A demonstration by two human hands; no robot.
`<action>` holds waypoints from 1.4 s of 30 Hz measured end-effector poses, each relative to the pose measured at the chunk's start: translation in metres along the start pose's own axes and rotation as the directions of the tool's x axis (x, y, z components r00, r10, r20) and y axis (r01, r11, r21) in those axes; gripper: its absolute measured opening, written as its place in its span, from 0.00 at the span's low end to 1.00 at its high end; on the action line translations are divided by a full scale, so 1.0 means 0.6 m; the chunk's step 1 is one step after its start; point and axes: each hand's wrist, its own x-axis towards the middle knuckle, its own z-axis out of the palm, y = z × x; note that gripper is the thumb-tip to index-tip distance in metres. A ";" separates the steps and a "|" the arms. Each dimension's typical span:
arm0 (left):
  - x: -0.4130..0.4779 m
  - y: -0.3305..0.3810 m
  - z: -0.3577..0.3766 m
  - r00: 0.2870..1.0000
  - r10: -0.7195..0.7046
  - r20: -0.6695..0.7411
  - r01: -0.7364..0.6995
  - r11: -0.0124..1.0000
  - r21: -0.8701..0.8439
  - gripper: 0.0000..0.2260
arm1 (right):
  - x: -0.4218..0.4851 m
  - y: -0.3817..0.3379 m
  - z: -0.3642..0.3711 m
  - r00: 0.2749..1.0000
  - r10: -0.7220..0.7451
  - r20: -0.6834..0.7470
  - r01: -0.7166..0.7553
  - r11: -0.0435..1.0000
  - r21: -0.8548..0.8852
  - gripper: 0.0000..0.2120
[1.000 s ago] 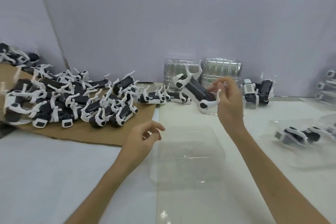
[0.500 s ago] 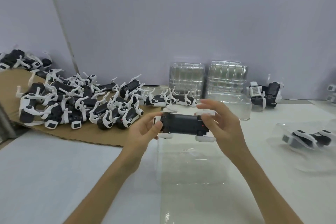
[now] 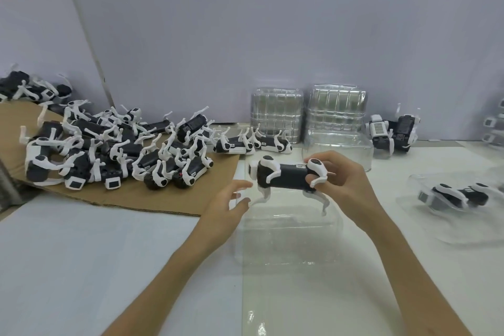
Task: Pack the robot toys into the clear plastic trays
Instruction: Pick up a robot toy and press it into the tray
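Note:
A black-and-white robot dog toy hangs level above a clear plastic tray lying on the white table. My right hand grips the toy's right end, fingers curled round its white legs. Just left of the toy, my left hand is relaxed, its fingertips close to the toy's front white leg; touching or not, I cannot tell. The toy's legs point down toward the tray.
A heap of robot toys lies on brown cardboard at the left. Two stacks of clear trays stand against the back wall, with two toys beside them. A tray holding a packed toy lies at the right.
The toy went from raised in my right hand to level over the tray. My left hand gripped its left end half a second ago and has now let go.

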 end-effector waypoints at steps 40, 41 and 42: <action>-0.007 0.016 -0.013 0.994 -0.108 -0.017 0.108 0.994 0.013 0.03 | 0.002 0.030 -0.010 0.916 0.344 0.208 -0.266 0.906 -0.328 0.19; -0.009 0.019 -0.012 0.993 -0.121 -0.010 0.121 0.993 0.013 0.04 | 0.001 0.031 -0.009 0.916 0.348 0.201 -0.276 0.909 -0.314 0.18; -0.010 0.020 -0.011 0.992 -0.129 -0.006 0.129 0.991 0.019 0.06 | 0.001 0.033 -0.009 0.921 0.340 0.190 -0.273 0.911 -0.309 0.14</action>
